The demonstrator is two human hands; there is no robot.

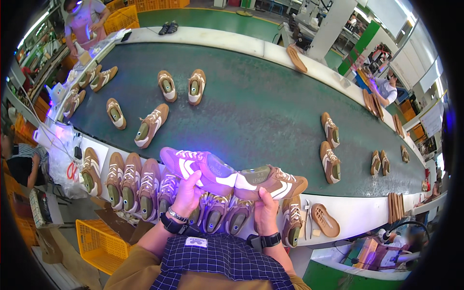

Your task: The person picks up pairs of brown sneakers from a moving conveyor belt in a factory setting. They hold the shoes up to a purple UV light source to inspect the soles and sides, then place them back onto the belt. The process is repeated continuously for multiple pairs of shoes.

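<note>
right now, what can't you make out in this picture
All in the head view:
Left hand, fingers beyond the thumb: hidden behind the brown-and-white laced sneaker it holds.
That sneaker's far side: turned away from the camera.
Toe ends of some lined-up tan-and-white sneakers: covered by the held pair.
Farthest-right sneakers on the dark green belt: too small for detail.

Matt suede-like shoes [289, 184], plastic crate [99, 244]
</note>
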